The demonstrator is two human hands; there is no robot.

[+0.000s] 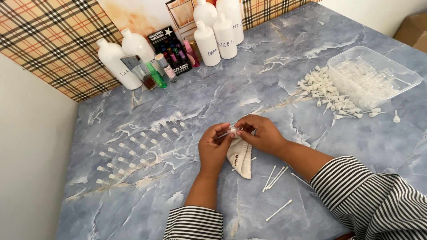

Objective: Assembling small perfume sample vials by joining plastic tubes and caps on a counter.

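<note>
Your left hand [214, 148] pinches small clear vial [231, 130], white cloth [239, 156] under it; right hand [262, 133] closed on, probably, its cap.

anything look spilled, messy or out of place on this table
Nothing looks spilled or broken. The untidy spots: white spray caps heaped loose on the marble-look table beside the clear plastic tray, a few strays further out, and thin white tubes scattered near the right hand. The small vials stand in neat rows.
</note>
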